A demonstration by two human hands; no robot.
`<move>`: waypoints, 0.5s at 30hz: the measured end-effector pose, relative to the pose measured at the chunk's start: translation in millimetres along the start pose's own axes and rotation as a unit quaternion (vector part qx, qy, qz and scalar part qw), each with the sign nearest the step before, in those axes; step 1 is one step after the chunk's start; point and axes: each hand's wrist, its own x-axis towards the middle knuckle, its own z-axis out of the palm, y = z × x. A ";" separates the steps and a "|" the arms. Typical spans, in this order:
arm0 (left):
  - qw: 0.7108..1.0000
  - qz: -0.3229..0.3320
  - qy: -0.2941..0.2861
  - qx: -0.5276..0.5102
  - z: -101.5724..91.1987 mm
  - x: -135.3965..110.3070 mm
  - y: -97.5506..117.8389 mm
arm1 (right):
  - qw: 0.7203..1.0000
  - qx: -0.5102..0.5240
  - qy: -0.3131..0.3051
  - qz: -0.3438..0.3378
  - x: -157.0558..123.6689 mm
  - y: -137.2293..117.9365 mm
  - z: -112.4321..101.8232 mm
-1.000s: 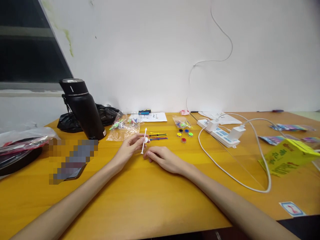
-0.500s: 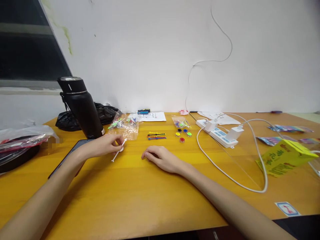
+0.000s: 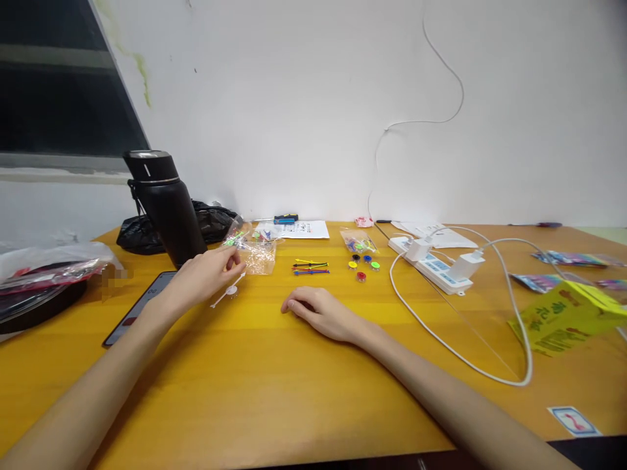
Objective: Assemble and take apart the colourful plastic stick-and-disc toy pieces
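A white arrow-shaped spinner pointer (image 3: pixel 232 290) with a round disc at its middle lies on the table just below the fingertips of my left hand (image 3: pixel 213 271). Those fingers are bent, thumb and forefinger apart, and nothing shows between them. Beyond them is an opened clear plastic bag (image 3: pixel 259 256) with small coloured pieces. My right hand (image 3: pixel 323 313) rests on the table, loosely curled and with no visible object in it. Behind it lie several coloured arrow pointers (image 3: pixel 311 266) side by side. To their right, round coloured pieces (image 3: pixel 361 277) sit in a small group.
At left stand a black bottle (image 3: pixel 169 205) and a phone (image 3: pixel 142 307) partly under my left forearm. A small bag of pieces (image 3: pixel 359 241), a white power strip (image 3: pixel 435 267) with looping cables and a yellow packet (image 3: pixel 568 316) are at right. Screwdrivers (image 3: pixel 285 219) lie near the wall.
My left hand has let go of the white pointer, which now lies on the table, and has moved slightly up and away. My right hand stays resting. The view has shifted slightly.
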 end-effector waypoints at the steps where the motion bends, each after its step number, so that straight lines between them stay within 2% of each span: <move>1: 0.999 0.020 0.018 -0.024 3.2 0.4 5.1 | 1.000 -0.001 0.000 0.000 0.1 -0.2 0.3; 4: 0.988 0.111 0.001 -0.106 23.0 -2.6 25.2 | 1.000 -0.006 0.002 -0.004 0.9 0.3 1.4; 7: 0.977 0.154 -0.086 -0.121 50.2 -12.4 45.6 | 0.999 -0.029 0.012 -0.016 1.4 3.3 1.1; 8: 0.975 0.162 -0.102 -0.111 57.9 -16.0 50.9 | 0.999 -0.043 0.017 -0.018 1.2 5.0 0.3; 11: 0.976 0.155 -0.099 -0.113 70.6 -23.3 59.8 | 0.996 -0.090 0.028 -0.010 -0.3 11.0 -3.6; 15: 0.972 0.150 -0.111 -0.143 69.4 -23.9 60.2 | 0.982 -0.171 0.074 0.042 -1.6 19.5 -10.5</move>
